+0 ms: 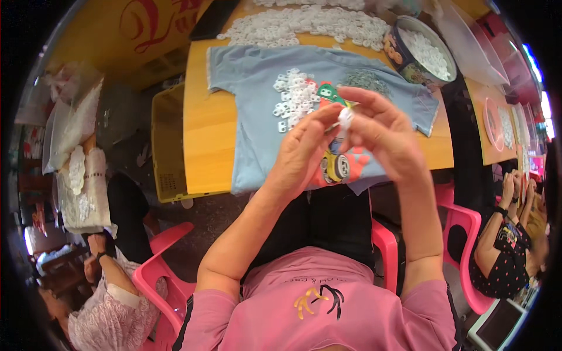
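My two hands meet above a light blue T-shirt [252, 123] spread over the table. Between the fingertips of my right hand [389, 134] is a small white plastic piece [345, 119]. My left hand [304, 146] pinches right beside it, thumb against fingers; what it grips is too small to make out. On the shirt, left of the fingertips, lies a pile of white two-holed plastic pieces [295, 93]. A heap of small thin grey metal parts [366, 81] lies behind my right hand. The shirt's coloured cartoon print [335, 168] shows under my wrists.
A long heap of white pieces [304, 24] covers the table's far side. At the back right stands a round tin [404, 61] filled with more. A yellow crate [167, 146] sits left of the wooden table [208, 140]. People sit on both sides, near pink chairs [468, 228].
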